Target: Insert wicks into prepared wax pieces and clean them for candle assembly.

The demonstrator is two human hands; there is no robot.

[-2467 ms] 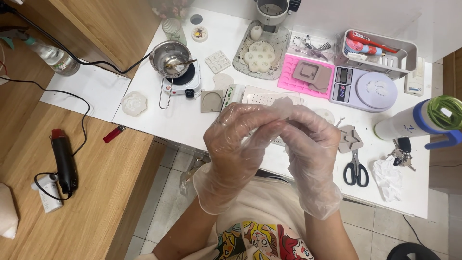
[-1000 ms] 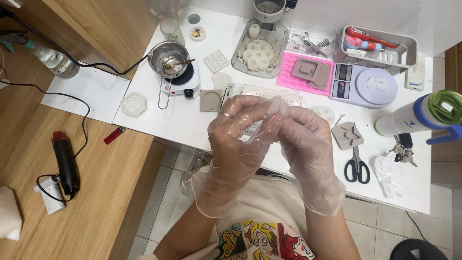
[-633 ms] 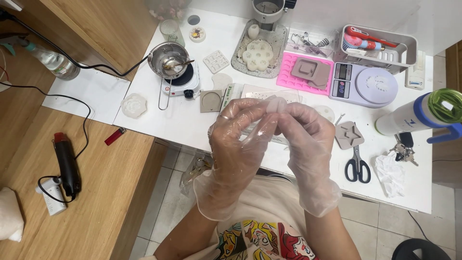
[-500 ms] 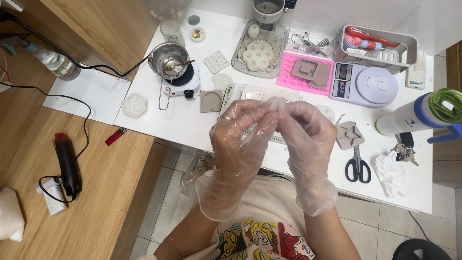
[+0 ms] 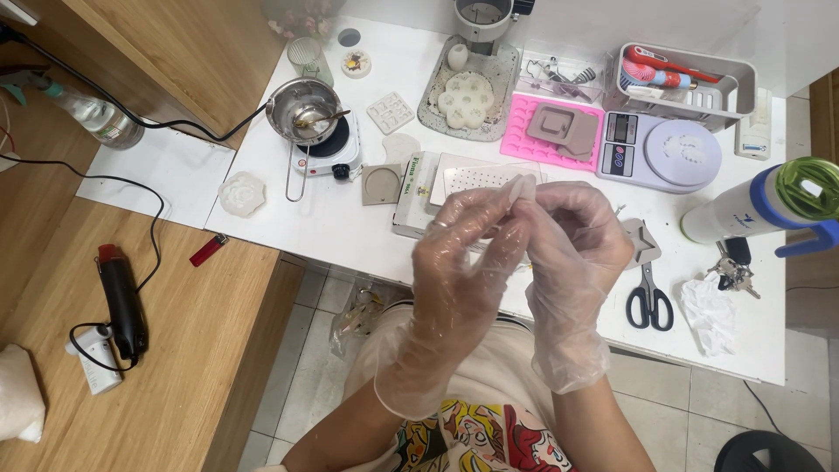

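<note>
Both my hands are raised together over the white table's [image 5: 350, 236] near edge, each in a loose, clear plastic glove. My left hand [image 5: 463, 262] curls its fingers toward the right hand [image 5: 572, 249], and the fingertips of both meet, pinching a small pale translucent piece [image 5: 522, 186]; I cannot tell what it is. Behind it a flat white box [image 5: 463, 179] is partly hidden. Black scissors [image 5: 648, 301] lie just right. Farther back stand a pink mat [image 5: 546, 140], a round scale [image 5: 669, 150] and a steel pot [image 5: 303, 110].
</note>
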